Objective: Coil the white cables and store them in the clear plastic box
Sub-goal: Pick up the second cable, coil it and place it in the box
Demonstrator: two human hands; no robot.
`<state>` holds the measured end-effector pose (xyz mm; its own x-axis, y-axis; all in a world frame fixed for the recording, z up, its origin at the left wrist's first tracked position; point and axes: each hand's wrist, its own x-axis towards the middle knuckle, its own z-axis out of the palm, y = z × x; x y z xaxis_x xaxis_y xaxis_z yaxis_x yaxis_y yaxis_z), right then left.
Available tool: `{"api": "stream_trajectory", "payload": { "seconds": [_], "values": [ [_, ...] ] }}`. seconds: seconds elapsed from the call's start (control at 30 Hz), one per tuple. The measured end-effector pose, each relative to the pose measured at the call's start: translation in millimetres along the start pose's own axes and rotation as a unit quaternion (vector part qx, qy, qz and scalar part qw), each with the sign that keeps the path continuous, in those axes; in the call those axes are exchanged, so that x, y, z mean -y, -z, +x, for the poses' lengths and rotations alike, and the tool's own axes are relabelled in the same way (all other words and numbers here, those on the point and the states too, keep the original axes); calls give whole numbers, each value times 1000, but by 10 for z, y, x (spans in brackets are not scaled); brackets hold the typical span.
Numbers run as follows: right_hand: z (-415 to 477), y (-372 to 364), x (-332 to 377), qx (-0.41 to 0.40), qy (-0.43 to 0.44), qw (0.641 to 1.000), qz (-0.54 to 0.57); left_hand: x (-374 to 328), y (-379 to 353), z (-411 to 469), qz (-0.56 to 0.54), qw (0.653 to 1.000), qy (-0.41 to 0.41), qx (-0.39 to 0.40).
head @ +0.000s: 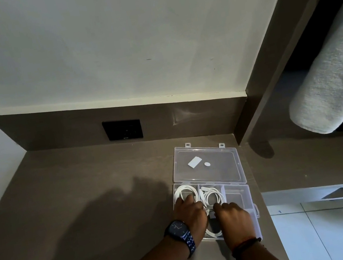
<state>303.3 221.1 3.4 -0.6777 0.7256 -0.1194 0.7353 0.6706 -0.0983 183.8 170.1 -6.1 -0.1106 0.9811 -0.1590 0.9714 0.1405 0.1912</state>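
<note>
A clear plastic box (247, 194) lies open on the brown counter, its lid (233, 171) folded back toward the wall. One coiled white cable (184, 190) fills the far left compartment. A second coil (213, 195) sits in the middle compartment. More white cable (212, 232) shows in the near compartment between my wrists. My left hand (191, 214) rests over the left coil, fingers pressing down on it. My right hand (234, 213) is in the box with its fingertips on the near edge of the middle coil. The right-hand compartment holds nothing.
Two small white stickers (194, 162) show on the lid. A black wall socket (123, 129) sits in the backsplash behind. The counter edge drops off just right of the box, with pale floor tiles (336, 236) below. A rolled grey towel (332, 83) hangs at upper right.
</note>
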Motion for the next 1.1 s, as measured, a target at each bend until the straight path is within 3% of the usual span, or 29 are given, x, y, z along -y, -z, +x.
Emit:
{"api": "stream_trajectory", "payload": {
  "seconds": [0.2,0.37,0.57,0.7,0.83,0.97,1.1],
  "values": [
    [-31,-49,-66,44,-14,999,16,-115,31,-17,10,999,29,41],
    [40,48,-35,91,-39,995,33,-54,125,-59,-49,992,67,93],
    [97,95,-106,168,-89,976,108,-38,202,-63,-119,988,86,46],
    [137,107,-119,123,-120,976,132,-81,145,-87,-258,961,100,-21],
    [155,138,-110,47,-176,967,176,-102,55,-109,-307,947,93,-6],
    [112,151,-111,14,-182,968,174,-65,55,-105,-238,969,58,32],
    [94,168,-202,64,-118,977,164,-104,70,-63,-170,984,39,41]
  ]
}}
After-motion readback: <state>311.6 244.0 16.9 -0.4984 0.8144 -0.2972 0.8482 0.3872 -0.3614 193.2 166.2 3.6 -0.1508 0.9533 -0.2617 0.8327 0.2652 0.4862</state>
